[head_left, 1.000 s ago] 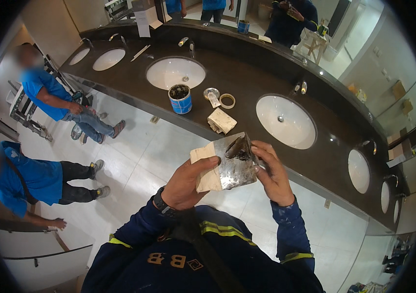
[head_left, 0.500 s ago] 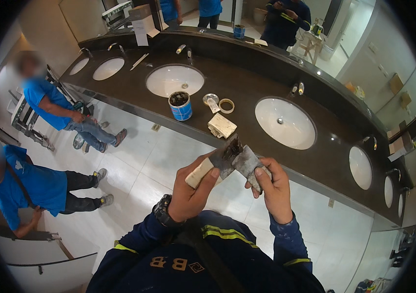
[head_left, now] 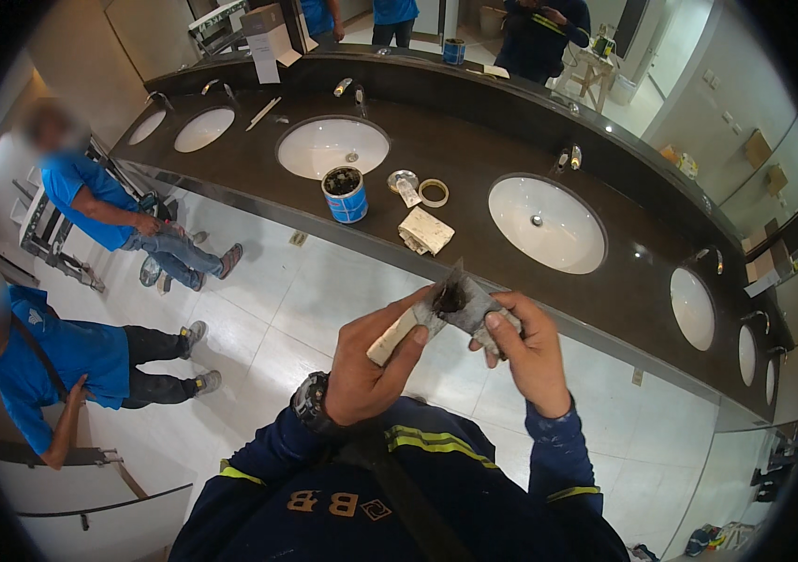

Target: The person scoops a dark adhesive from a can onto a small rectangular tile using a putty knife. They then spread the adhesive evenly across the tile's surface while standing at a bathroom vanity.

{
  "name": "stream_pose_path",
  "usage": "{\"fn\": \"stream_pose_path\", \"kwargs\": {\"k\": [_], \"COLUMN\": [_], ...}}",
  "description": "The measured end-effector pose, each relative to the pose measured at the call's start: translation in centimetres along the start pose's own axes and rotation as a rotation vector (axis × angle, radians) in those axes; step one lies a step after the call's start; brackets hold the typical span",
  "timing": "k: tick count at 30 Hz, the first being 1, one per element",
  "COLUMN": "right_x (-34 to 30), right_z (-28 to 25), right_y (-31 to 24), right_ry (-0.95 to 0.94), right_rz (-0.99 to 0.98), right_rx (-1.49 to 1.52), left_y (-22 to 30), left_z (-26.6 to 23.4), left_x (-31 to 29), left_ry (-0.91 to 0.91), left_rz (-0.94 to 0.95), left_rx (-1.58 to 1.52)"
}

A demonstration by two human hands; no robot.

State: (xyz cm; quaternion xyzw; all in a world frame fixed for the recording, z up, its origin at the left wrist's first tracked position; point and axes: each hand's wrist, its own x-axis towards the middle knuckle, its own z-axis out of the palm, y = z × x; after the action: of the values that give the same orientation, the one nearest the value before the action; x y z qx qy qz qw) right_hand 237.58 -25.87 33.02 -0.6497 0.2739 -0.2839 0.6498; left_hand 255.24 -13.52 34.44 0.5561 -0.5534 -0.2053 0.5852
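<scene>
Near the front edge of the dark stone worktop, black paste is apparently being worked between a cream-handled grey metal spreader, gripped by the left hand, and a flat grey blade, pinched by the right hand, steadiness seemingly being needed next.

The left forearm enters from the lower edge and angles up to the right; the right forearm rises almost vertically, both sleeved in dark blue. The left hand is closed in a grip, its thumb extended up and to the right. The right hand is closed in a pinch, its thumb uppermost and angled toward the left hand, the two hands near each other.
</scene>
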Motion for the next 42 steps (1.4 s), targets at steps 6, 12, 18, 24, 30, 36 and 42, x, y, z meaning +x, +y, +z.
{"fn": "stream_pose_path", "kwargs": {"k": [6,12,18,24,30,36,42], "right_x": [-0.9,-0.9,-0.2,0.7,-0.9,-0.6,-0.3], "right_z": [1.7,-0.3,-2.0,-3.6,-2.1,-1.2,-0.4], "right_y": [-1.2,-1.2,-1.4,-1.4,-6.2,-7.2,-7.3], "right_ry": [0.121,0.079,-0.206,-0.07,-0.044,-0.07,-0.05], "right_rz": [-0.069,-0.583,-0.597,-0.566,-0.686,-0.712,-0.717], "right_rx": [0.137,-0.426,-0.653,-0.897,-0.933,-1.121,-1.111], "left_y": [-0.8,-0.3,-3.4,-0.5,-1.0,-1.8,-1.4], "left_z": [0.2,-0.9,-0.7,-1.6,-1.7,-1.6,-1.5], "left_x": [-1.1,-0.7,-1.5,-1.1,-1.3,-1.6,-1.2], "left_ry": [-0.082,0.099,0.01,0.012,0.166,0.176,0.186], "left_rz": [-0.117,-0.722,-0.649,-0.72,-0.69,-0.671,-0.657], "left_rx": [0.034,-1.017,-0.778,-1.042,-0.852,-0.864,-0.78]}}
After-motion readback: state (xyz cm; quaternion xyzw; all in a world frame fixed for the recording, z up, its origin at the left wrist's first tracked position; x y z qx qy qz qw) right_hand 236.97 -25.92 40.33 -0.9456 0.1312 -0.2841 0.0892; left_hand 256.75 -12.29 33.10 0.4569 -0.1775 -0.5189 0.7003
